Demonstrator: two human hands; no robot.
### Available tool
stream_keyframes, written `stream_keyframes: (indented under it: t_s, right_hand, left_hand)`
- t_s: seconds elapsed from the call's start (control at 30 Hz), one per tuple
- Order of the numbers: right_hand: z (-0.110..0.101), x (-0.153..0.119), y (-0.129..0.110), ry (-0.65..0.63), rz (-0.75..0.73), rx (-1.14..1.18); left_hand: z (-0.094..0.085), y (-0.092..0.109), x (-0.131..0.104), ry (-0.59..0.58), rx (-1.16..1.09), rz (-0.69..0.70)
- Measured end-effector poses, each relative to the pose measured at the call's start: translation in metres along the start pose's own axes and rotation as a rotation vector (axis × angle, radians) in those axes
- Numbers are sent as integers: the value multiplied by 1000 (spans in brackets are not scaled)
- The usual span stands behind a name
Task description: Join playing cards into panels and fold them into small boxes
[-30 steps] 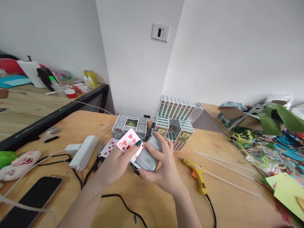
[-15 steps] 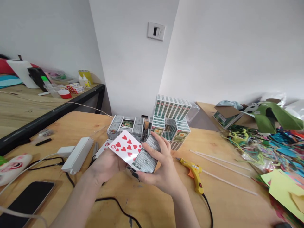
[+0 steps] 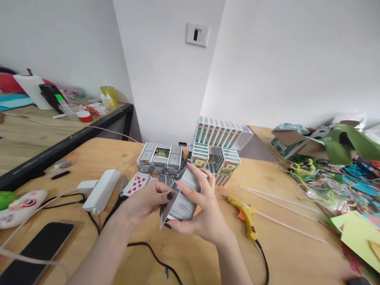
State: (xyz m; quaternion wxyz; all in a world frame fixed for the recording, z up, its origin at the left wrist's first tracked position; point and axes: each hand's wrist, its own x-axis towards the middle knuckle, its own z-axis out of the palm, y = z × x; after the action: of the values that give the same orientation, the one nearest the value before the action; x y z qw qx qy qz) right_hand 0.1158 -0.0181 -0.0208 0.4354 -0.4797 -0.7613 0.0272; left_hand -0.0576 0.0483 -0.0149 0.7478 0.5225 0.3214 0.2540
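My right hand (image 3: 206, 208) is wrapped round a grey-patterned piece faced with playing-card backs (image 3: 185, 202), whose thickness I cannot make out. My left hand (image 3: 148, 200) pinches a single playing card (image 3: 167, 211), tilted steeply against the left edge of that piece. Just behind the hands stands a box-like build of grey card backs (image 3: 160, 157) with an opening in its top. A heart-suit card (image 3: 137, 184) lies face up on the table to the left of my left hand, partly over the scissors (image 3: 122, 190).
Green-and-white card boxes (image 3: 218, 132) are stacked behind my right hand. A yellow glue gun (image 3: 245, 213) with glue sticks (image 3: 285, 225) lies to the right. A white power strip (image 3: 101, 192), a phone (image 3: 37, 253) and cables are left. Coloured scraps (image 3: 329, 190) cover the right side.
My left hand has turned the card from face-up flat to nearly edge-on, bringing it against the patterned piece. The heart card on the table shows more now. My right hand keeps its hold.
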Motion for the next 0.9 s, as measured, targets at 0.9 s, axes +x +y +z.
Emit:
stream_keyframes:
  t_s: [0.9]
  right_hand:
    - [-10, -3, -6, -77, 230, 267]
  left_hand:
    - [14, 22, -17, 215, 283, 102]
